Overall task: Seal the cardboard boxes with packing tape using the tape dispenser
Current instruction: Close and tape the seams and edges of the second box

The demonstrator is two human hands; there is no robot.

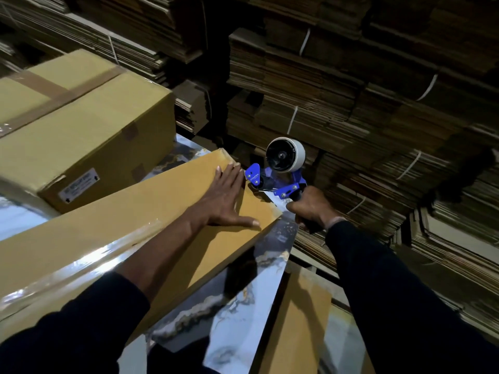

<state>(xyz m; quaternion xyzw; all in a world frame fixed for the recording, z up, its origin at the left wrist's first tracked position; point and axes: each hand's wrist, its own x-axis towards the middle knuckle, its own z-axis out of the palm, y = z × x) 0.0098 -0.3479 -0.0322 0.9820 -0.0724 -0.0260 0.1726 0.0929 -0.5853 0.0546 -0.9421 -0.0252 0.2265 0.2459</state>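
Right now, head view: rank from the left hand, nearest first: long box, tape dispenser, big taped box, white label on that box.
From the left hand:
1. Long box: directly under the palm, touched.
2. Tape dispenser: just right of the fingers, at the box's end.
3. White label: left, on the big box's side.
4. Big taped box: left and behind; close to the label, since it carries it.

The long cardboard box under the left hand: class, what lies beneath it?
The long box rests on a marbled blue-white tabletop, visible past its near edge. The left hand presses flat on top. The surface directly beneath is covered.
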